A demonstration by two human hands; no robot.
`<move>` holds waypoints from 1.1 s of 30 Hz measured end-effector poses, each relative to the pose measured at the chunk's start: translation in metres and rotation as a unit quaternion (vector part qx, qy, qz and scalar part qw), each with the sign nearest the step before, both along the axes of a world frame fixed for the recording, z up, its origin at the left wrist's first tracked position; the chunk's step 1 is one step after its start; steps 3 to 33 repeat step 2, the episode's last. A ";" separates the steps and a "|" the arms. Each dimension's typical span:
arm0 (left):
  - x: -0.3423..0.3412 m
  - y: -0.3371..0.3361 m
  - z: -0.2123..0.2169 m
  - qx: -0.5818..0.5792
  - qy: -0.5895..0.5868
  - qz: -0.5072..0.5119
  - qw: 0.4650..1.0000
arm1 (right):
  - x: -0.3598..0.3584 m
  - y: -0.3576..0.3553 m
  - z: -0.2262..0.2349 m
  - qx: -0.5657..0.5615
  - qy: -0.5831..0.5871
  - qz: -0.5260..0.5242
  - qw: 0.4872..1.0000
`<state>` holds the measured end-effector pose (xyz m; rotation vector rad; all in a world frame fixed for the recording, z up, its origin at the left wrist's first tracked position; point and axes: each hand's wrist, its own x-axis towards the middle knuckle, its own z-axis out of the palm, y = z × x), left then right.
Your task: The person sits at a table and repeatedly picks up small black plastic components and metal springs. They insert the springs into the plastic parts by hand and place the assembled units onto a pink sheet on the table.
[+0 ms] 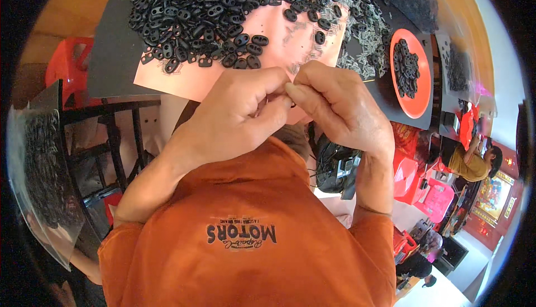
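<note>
My left hand (pixel 240 106) and my right hand (pixel 346 109) meet at the fingertips, just off the near edge of a pink sheet (pixel 273 30). Both are closed in a pinch. A tiny dark bit shows between the fingers, but most of whatever they hold is hidden. Beyond them lies a big heap of small black oval plastic pieces with two holes (pixel 195 14), like cord-lock parts. Several of these lie loose near my left knuckles. Small pale coil-like pieces, perhaps springs (pixel 363 47), are scattered at the right of the sheet.
An orange-red dish (pixel 426 67) of dark small parts stands on the dark tabletop at right. A clear bag of black items (pixel 42 167) hangs at left, near a black metal frame (pixel 111 134) and a red chair (pixel 70 67). Another person (pixel 474 162) sits far right.
</note>
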<state>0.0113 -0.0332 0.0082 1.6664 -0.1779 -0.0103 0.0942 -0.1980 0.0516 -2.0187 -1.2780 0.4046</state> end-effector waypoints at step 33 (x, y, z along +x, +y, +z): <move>0.000 0.007 0.004 0.024 -0.009 -0.029 0.999 | -0.001 0.003 0.000 -0.017 0.032 -0.016 0.999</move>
